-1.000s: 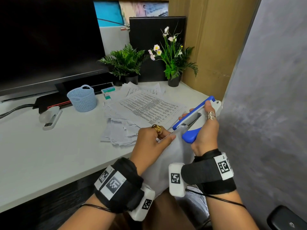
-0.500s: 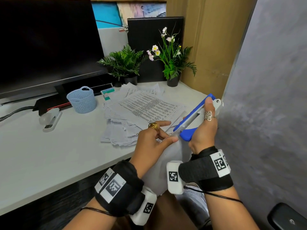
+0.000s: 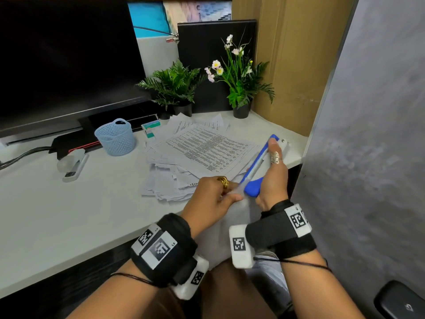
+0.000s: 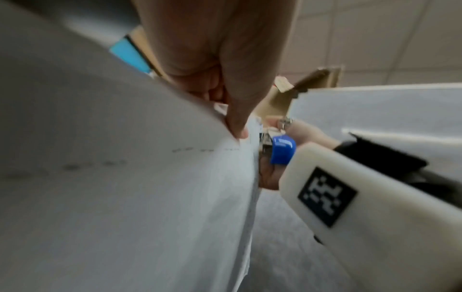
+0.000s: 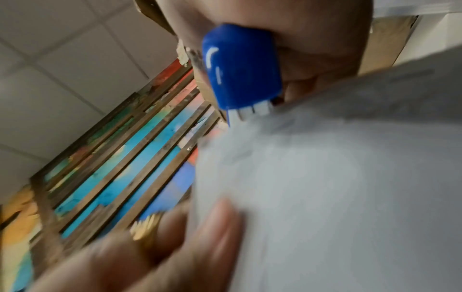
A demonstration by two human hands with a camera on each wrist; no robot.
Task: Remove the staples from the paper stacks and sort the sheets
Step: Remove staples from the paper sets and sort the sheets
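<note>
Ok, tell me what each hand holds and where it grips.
The left hand pinches the paper stack at its top corner. The right hand grips the staple remover around its blue handle.

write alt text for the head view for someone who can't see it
At a desk's edge, the left hand pinches the corner of a stapled paper stack while the right hand grips a blue staple remover against it. Loose sheets, a basket and a stapler lie behind.
</note>
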